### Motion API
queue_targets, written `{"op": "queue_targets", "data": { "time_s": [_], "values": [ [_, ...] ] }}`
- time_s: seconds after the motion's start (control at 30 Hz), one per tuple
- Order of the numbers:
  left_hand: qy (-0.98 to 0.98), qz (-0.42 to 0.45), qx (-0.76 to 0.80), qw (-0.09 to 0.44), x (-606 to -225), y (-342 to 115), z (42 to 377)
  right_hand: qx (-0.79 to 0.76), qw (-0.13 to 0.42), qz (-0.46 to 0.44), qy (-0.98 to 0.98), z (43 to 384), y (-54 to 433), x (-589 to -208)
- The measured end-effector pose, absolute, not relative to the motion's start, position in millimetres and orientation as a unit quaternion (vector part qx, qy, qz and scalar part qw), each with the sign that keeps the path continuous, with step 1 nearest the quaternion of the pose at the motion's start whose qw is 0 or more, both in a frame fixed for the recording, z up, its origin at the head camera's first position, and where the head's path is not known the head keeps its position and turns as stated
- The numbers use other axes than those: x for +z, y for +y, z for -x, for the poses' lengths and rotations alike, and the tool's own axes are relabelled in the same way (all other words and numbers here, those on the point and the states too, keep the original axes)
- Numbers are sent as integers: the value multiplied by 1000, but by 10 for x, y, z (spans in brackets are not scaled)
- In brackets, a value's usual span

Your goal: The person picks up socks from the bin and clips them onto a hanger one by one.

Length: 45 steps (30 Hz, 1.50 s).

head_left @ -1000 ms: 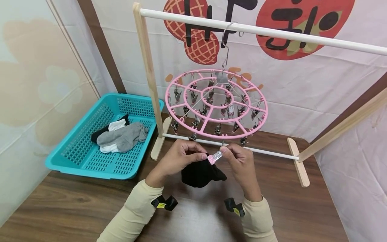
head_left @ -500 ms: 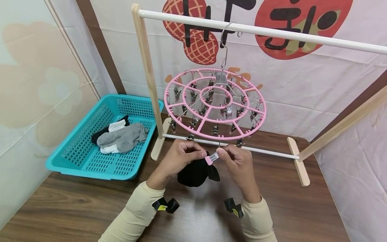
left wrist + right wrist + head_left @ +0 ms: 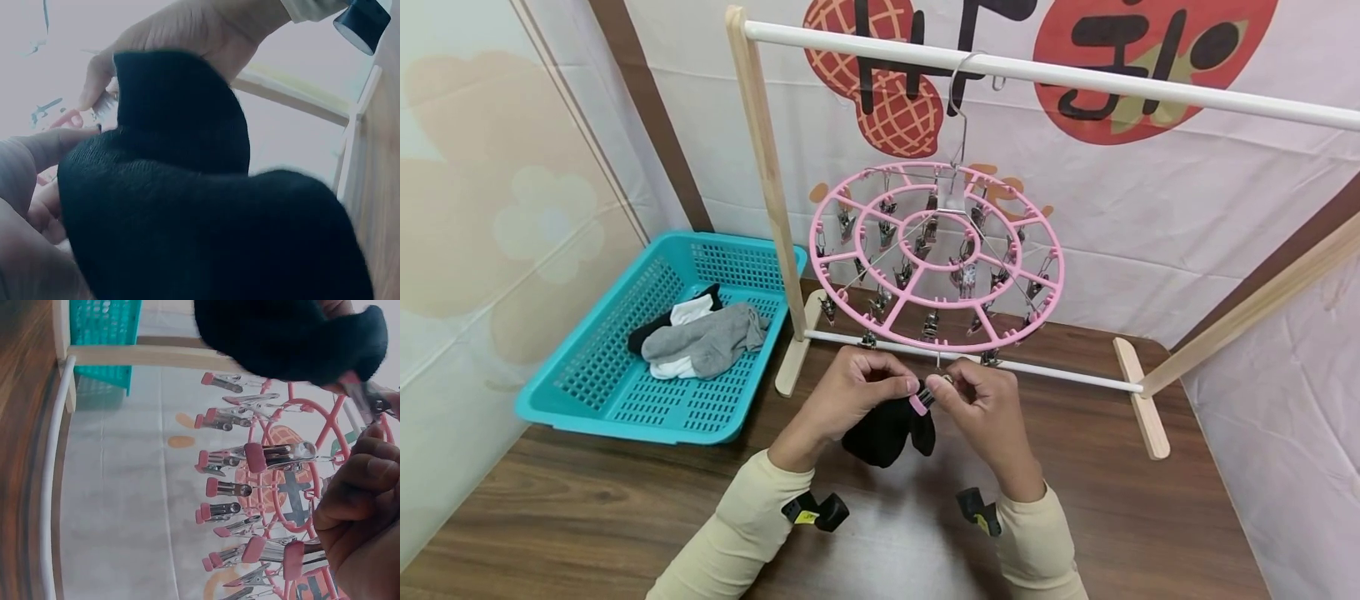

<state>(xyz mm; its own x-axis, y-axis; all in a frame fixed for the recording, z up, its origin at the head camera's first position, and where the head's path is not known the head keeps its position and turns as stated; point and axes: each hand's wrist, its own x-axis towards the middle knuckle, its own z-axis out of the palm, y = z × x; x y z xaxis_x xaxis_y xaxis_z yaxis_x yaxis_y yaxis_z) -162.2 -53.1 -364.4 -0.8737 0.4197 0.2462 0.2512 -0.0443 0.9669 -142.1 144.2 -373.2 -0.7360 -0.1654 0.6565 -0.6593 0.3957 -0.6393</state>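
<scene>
In the head view a black sock (image 3: 876, 433) hangs from my left hand (image 3: 846, 396), whose thumb and fingers pinch its upper edge. Just to the right, my right hand (image 3: 988, 408) pinches a metal clip (image 3: 921, 403) with pink tips, which sit against the sock's edge. This clip hangs from the front rim of a round pink drying hanger (image 3: 901, 304). The sock (image 3: 187, 225) fills much of the left wrist view and hides part of the fingers. Whether the clip's tips are around the cloth, I cannot tell.
A turquoise basket (image 3: 542, 408) at the left holds grey, white and black socks (image 3: 707, 337). The hanger hooks over the white rail (image 3: 1075, 83) of a wooden-legged rack. Several other metal clips (image 3: 284, 456) dangle from the hanger above and behind the hands.
The right hand has moved a little left and closer to the left hand, drawing the clip with it. The hanger has swayed and tilted slightly. The sock's loose end has swung left.
</scene>
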Motion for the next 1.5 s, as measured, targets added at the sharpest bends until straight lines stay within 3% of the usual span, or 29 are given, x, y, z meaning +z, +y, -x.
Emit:
{"op": "queue_targets", "data": {
  "time_s": [0.47, 1.0, 1.5],
  "values": [
    [681, -234, 684, 113, -3620, -635, 1609, 501, 233, -238, -799, 1418, 1446, -3735],
    [723, -265, 635, 60, -3655, -580, 1631, 481, 251, -240, -806, 1396, 1440, -3706],
    [718, -267, 638, 81, -3567, -634, 1589, 437, 272, -237, -824, 1396, 1456, -3694]
  ]
}}
